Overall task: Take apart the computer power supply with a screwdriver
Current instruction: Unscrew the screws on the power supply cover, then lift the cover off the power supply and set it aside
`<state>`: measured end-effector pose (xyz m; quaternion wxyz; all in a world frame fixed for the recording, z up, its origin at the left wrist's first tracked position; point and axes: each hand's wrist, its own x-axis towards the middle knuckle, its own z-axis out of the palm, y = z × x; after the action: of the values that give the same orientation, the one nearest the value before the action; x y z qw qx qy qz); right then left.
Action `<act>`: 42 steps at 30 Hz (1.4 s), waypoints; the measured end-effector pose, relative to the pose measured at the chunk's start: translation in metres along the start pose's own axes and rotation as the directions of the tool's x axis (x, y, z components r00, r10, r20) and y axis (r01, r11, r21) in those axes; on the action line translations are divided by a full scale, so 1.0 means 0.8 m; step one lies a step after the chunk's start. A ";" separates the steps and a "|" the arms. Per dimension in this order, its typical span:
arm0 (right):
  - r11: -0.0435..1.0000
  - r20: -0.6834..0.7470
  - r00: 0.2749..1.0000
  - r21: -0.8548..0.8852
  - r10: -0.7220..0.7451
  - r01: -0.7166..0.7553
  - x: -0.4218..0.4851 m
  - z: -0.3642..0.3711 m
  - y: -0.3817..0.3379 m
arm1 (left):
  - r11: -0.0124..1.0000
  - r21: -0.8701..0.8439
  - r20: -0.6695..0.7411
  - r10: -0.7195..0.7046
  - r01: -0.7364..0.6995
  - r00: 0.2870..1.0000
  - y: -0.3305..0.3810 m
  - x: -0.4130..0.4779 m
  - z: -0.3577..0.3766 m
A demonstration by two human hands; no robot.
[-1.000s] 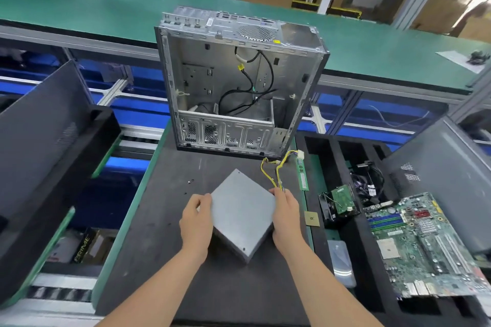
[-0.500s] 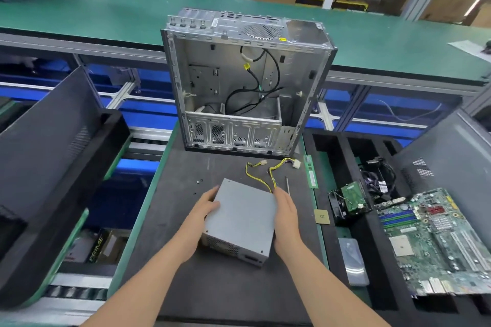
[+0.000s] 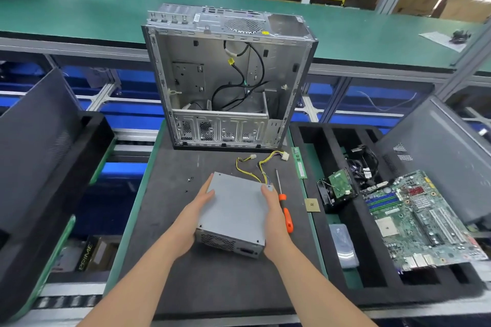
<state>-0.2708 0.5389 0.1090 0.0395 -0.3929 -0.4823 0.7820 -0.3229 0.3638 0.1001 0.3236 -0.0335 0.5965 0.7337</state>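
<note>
A grey computer power supply [image 3: 233, 210] is lying on the dark work mat [image 3: 212, 287] before the gutted computer case [image 3: 228, 74], with a worker's left hand [image 3: 191, 218] and right hand [image 3: 273, 210] pressing flat against its opposite sides, fingers straight. Over the past second the unit has been swinging from corner-on to square, its vented end now facing the worker. The orange-handled screwdriver [image 3: 287, 216] is lying untouched just beside the right hand, so unscrewing is probably coming next.

Our bare forearms lay from 7 and 5 o'clock, converging toward 12. Our left hand [image 3: 195, 211] and right hand [image 3: 273, 210] faced each other, palms inward, fingers straight toward 12 o'clock, pressing opposite sides of the power supply [image 3: 233, 210].
</note>
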 end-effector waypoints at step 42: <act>0.932 0.292 0.954 -0.321 -0.069 0.166 -0.037 0.005 -0.114 | 0.997 0.006 -0.122 0.074 -0.074 0.990 0.070 -0.047 0.057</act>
<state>-0.2821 0.5714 0.1985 -0.0497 -0.2508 -0.6344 0.7295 -0.3069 0.3838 0.1768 0.2590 -0.0560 0.6166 0.7413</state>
